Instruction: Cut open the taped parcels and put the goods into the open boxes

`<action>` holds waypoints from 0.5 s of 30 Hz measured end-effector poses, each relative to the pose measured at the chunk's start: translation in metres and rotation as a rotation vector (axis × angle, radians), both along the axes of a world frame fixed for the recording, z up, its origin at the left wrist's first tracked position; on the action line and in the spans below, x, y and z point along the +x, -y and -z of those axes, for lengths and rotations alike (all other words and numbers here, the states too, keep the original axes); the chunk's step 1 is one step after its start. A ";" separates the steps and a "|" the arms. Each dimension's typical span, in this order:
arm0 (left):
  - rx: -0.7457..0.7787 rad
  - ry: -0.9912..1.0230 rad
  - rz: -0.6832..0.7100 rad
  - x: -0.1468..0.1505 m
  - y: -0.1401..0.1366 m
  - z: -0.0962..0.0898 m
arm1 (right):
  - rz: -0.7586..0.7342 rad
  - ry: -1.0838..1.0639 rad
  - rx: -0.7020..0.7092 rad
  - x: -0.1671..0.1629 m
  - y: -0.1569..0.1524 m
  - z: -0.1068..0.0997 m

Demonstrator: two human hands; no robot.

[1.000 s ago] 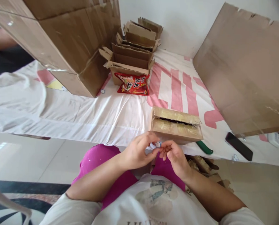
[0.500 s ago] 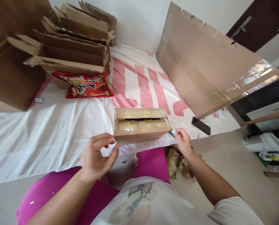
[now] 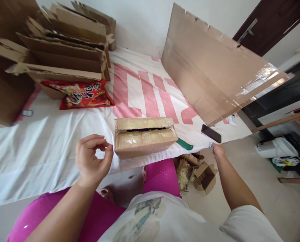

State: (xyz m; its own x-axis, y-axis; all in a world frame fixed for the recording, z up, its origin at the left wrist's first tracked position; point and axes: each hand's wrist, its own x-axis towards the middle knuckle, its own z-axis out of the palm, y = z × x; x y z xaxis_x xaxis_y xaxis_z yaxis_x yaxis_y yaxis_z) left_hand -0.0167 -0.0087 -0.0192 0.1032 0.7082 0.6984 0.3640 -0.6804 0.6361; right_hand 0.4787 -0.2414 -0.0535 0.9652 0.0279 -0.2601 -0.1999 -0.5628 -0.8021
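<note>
A small taped cardboard box point(image 3: 145, 143) rests near the table's front edge, with a dark slit along its top. Close to its left end is my left hand point(image 3: 93, 163), fingers curled and thumb tip meeting the forefinger, nothing visible between them. My right hand point(image 3: 218, 151) reaches out to the table's right front edge. Its fingertips pinch a small blue-and-white piece point(image 3: 210, 144), too small to make out fully. Between the box and my right hand lies a green-handled tool point(image 3: 185, 144), its other end hidden by the box.
A red food packet point(image 3: 81, 95) leans by open cardboard boxes point(image 3: 66, 60) at the left. A large cardboard sheet point(image 3: 210, 67) stands at the right. A phone point(image 3: 211, 133) lies near my right hand. Cardboard scraps point(image 3: 205, 176) and a white bucket point(image 3: 276, 148) are below.
My right hand has let go of the green-handled tool and moved right to the small piece. My left hand has drawn slightly away from the box, its fingers closing. The view has shifted.
</note>
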 end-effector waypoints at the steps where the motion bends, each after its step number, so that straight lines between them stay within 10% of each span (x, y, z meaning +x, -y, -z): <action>1: 0.001 -0.012 0.001 0.001 0.001 -0.001 | 0.019 -0.049 -0.018 0.001 0.001 0.002; 15: -0.001 -0.014 0.044 0.002 0.002 -0.004 | 0.038 -0.141 0.000 -0.008 0.001 -0.002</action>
State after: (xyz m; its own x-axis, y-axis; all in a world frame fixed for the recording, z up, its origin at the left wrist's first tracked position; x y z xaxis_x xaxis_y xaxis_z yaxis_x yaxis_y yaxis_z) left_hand -0.0145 -0.0108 -0.0150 0.1443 0.7035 0.6959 0.3426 -0.6953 0.6318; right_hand 0.4707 -0.2425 -0.0510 0.9194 -0.0077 -0.3932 -0.3317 -0.5524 -0.7647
